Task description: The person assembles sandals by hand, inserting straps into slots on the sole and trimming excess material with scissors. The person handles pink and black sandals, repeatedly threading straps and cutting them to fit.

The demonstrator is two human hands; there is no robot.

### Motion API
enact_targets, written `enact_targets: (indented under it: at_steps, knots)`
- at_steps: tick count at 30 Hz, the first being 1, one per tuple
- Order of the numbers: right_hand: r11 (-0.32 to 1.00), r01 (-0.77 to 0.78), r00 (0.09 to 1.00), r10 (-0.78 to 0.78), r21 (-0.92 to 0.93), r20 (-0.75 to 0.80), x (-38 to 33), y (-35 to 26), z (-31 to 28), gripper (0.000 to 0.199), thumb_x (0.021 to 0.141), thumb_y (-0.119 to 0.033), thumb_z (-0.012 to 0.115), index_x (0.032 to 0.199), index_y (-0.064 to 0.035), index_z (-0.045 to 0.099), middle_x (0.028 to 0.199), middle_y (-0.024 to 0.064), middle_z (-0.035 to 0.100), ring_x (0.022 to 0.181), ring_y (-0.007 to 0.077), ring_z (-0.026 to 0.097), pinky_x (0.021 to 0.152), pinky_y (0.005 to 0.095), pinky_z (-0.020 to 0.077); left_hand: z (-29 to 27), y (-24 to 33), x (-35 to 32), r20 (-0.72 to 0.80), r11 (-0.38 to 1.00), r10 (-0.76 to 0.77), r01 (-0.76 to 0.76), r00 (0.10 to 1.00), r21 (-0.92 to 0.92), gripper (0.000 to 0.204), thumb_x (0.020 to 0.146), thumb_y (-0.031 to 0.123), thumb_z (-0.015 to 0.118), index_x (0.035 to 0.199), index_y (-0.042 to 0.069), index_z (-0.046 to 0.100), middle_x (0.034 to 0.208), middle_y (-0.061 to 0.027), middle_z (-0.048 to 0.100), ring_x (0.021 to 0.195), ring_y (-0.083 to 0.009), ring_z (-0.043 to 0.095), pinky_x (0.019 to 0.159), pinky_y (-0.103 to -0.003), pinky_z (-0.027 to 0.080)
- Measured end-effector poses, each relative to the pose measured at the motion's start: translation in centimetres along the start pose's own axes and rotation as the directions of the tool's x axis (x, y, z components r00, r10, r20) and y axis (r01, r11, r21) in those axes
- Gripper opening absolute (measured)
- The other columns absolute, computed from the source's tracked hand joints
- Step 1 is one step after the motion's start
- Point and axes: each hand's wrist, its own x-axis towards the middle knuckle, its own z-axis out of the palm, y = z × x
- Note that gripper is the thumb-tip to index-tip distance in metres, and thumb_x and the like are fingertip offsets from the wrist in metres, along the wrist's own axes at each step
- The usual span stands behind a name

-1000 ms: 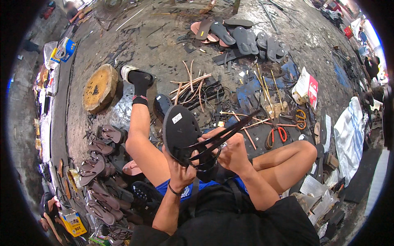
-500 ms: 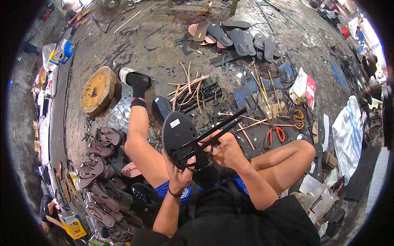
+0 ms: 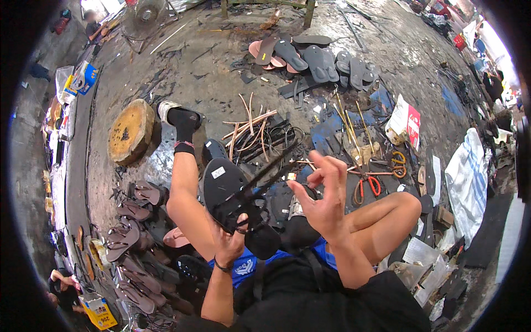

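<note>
A black sandal (image 3: 222,185) with a small white sticker on its sole is tilted up over my lap. My left hand (image 3: 228,243) grips its lower end, fingers wrapped round it. Long black straps (image 3: 264,172) run out from the sandal toward the upper right, blurred by motion. Just right of these straps, my right hand (image 3: 327,202) is raised with thumb and fingers apart, and I see nothing in it. Another black sole (image 3: 214,148) lies partly hidden behind the held sandal.
Pinkish and black strips (image 3: 251,130) lie ahead. To the right are red-handled scissors (image 3: 367,189) and yellow-handled scissors (image 3: 399,164). A round wooden block (image 3: 130,133) stands left of my foot. Finished-looking sandals (image 3: 123,239) crowd the left; soles (image 3: 321,63) are piled farther off.
My right hand has come off the straps, opened and moved to the right. My left hand has shifted slightly left and down with the sandal.
</note>
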Motion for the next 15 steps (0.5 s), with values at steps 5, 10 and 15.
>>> enact_targets:
  at_steps: [5,10,15]
  knots:
    - [0.984,0.174,0.962,-0.18,0.049,0.204,0.3,-0.2,-0.7,0.04,0.076,0.013,0.073,0.113,-0.0007,0.07,0.103,0.0115,0.063,0.092,0.018,0.065,0.077,0.0285,0.0553,1.3,0.1,-2.3,0.008,0.826,-0.315,0.278,0.949,-0.49,0.074,0.087,0.003,0.071,0.145,0.0,0.024,0.125,-0.0142,0.057,0.105,-0.0232,0.062,0.093,-0.035,0.049]
    - [0.736,-0.476,0.852,0.251,0.481,0.46,-1.3,-1.8,-0.1,0.019,0.087,0.001,0.075,0.106,0.0001,0.072,0.1,0.0082,0.075,0.093,0.0129,0.069,0.08,0.027,0.0548,2.0,0.7,-3.2,-0.016,0.967,-0.097,0.091,0.995,-0.239,0.077,0.084,-0.005,0.07,0.142,0.002,0.02,0.126,-0.0158,0.055,0.111,-0.0231,0.06,0.095,-0.034,0.047]
    - [0.829,-0.416,0.872,0.247,0.373,0.422,-1.5,-1.7,0.0,0.018,0.086,-0.009,0.08,0.099,0.0006,0.072,0.091,0.0123,0.075,0.083,0.0142,0.072,0.073,0.028,0.0556,1.5,3.0,-1.9,-0.077,0.979,-0.017,0.001,0.997,-0.203,0.081,0.082,-0.009,0.069,0.142,0.004,0.017,0.127,-0.0169,0.053,0.114,-0.0238,0.059,0.097,-0.033,0.046]
